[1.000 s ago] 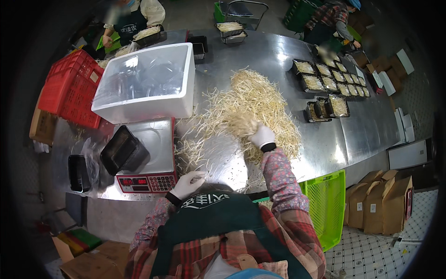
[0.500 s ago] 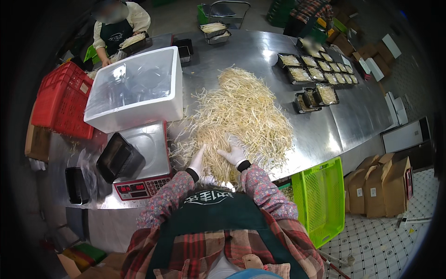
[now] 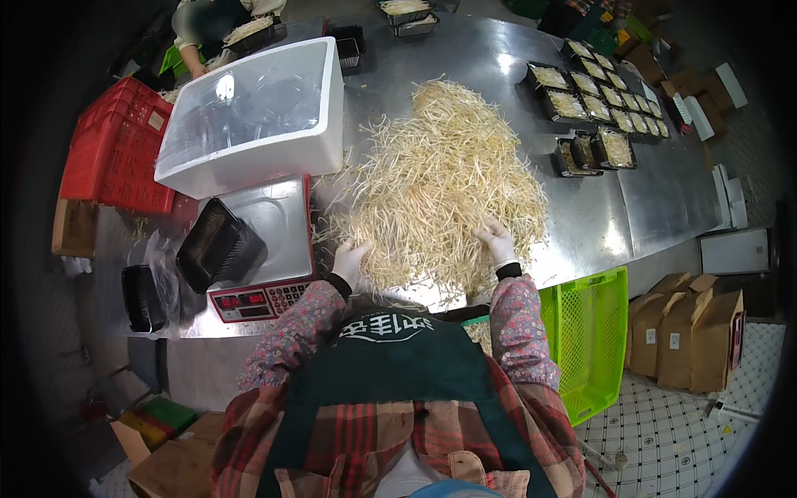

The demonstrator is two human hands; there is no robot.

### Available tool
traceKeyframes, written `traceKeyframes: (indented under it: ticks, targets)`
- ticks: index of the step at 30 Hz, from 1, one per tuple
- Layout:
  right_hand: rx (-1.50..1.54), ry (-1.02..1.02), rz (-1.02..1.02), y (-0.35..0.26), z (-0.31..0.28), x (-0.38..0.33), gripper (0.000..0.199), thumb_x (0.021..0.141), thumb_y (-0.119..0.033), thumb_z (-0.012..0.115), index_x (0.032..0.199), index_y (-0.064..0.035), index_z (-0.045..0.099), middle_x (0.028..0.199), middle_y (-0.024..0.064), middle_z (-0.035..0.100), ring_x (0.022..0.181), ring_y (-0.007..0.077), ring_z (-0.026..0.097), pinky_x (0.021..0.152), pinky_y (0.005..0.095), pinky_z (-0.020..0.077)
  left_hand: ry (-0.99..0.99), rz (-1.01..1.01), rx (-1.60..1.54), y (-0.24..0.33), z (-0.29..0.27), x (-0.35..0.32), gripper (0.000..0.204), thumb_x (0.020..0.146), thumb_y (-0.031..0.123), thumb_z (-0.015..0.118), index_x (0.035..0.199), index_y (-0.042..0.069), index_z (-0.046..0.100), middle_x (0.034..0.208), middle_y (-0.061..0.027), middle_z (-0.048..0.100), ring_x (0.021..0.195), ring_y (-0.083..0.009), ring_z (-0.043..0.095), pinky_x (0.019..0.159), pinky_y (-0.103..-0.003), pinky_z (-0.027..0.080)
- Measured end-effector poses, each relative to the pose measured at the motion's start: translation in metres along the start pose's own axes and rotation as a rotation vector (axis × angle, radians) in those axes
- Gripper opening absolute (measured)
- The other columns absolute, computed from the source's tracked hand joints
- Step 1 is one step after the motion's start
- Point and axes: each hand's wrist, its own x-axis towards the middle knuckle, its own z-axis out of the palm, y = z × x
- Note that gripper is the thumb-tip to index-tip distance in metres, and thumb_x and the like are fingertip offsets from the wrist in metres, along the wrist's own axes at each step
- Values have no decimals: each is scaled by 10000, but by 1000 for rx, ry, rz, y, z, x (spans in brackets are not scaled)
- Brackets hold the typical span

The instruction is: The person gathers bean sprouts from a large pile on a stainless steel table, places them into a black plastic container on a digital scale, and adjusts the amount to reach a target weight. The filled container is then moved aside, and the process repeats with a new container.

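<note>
A broad heap of bean sprouts [image 3: 448,174], pale with yellowish tips, lies on the steel table in front of me. My left hand [image 3: 350,261], in a white glove, rests at the heap's near left edge, thumb and fingers apart. At its near right side my right hand [image 3: 497,242], gloved too, touches the sprouts with its fingers apart. Neither hand shows sprouts clearly gripped. Left of my left hand is a scale [image 3: 278,224] with a red base and lit display; a black plastic tray [image 3: 217,241] sits tilted on its pan.
Behind the scale stands a white foam box [image 3: 249,170] covered with clear film, beside a red crate [image 3: 116,149]. Another black tray [image 3: 143,299] lies far left. Filled sprout packs [image 3: 613,104] stand at the back right. A green crate [image 3: 585,357] is below the right edge. A co-worker's hand [image 3: 198,68] is beyond the box.
My hands have moved apart, the right one outward to the right. The sprouts gathered between them now lie spread out at the near edge. The whole view has shifted slightly.
</note>
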Motion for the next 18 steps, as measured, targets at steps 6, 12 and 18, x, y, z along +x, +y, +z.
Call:
traceKeyframes:
  ticks: [6,12,18]
  targets:
    - [-267,101,-78,23,10,2,570,831,-157,762,1319,36,540,1285,172,602,1188,239,559,1025,333,423,-116,86,16,-10,-25,0,408,859,2,630,1258,11,547,1107,-72,645,925,-192,646,791,-344,539]
    - [-549,246,-216,3,29,-18,543,834,-235,750,1315,-55,573,1288,165,601,1212,296,552,1039,359,408,126,163,190,-10,-38,-11,410,856,44,666,1249,29,552,1030,-68,643,852,-198,650,574,-327,559]
    - [-1163,118,-625,-29,100,-52,628,846,-388,673,1394,-144,487,1418,143,468,1352,338,382,1123,550,226,130,181,-12,-23,-41,-17,464,869,-32,611,1322,6,519,1175,-60,626,1026,-170,618,883,-300,506]
